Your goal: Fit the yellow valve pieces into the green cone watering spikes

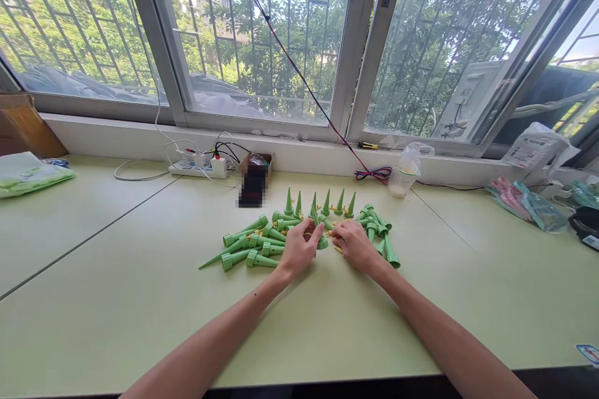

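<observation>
My left hand (299,248) is closed around a green plastic watering spike (322,242), its pointed end up. Just right of it, my right hand (356,243) has its fingers pinched together at a small yellow plastic part (329,233); the fingertips are partly hidden. Another yellow piece (337,250) lies under that hand. Several green spikes (238,255) lie in a loose heap on the left. A second group of green cone pieces (374,224) lies beyond my right hand. Behind both hands, a row of upright green spikes (326,202) with yellow parts stands on their caps.
Along the sill lie a power strip (199,166) with cables, a small box (266,165) and a bundled cord (374,174). A plastic cup (399,182) with a bag stands behind on the right. Plastic packets (528,202) lie far right; a green-white package (30,176) lies far left.
</observation>
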A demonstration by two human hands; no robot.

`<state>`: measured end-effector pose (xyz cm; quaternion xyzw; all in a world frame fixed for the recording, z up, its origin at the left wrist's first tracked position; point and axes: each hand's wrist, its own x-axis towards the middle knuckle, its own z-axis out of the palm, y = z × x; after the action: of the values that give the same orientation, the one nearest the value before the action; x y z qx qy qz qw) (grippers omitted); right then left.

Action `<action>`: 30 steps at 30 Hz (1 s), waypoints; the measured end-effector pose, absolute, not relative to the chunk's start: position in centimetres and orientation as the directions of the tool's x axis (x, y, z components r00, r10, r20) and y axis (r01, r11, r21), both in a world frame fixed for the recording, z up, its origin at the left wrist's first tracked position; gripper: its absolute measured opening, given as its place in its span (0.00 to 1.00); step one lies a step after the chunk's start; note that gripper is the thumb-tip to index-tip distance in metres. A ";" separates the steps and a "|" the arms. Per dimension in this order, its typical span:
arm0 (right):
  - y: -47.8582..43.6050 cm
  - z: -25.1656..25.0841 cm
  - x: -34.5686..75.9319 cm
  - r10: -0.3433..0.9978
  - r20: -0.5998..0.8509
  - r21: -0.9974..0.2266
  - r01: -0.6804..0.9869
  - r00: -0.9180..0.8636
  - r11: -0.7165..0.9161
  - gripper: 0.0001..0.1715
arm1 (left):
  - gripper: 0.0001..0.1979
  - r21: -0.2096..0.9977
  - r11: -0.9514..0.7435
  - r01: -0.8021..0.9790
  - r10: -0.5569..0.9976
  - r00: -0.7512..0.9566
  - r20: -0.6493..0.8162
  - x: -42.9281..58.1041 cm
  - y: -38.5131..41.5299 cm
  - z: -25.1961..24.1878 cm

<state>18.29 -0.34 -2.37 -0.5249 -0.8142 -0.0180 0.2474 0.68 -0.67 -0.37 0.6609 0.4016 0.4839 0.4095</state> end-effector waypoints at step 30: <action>-1.6 -1.0 17.2 0.742 0.641 -0.485 0.645 -0.198 0.591 0.07 | 0.18 0.900 -0.392 0.192 0.920 0.097 0.381 0.1 -0.2 0.1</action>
<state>17.24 -1.56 -0.97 -0.4491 -0.7721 0.0543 0.4464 0.08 -0.17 0.11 0.6526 0.4258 0.5200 0.3500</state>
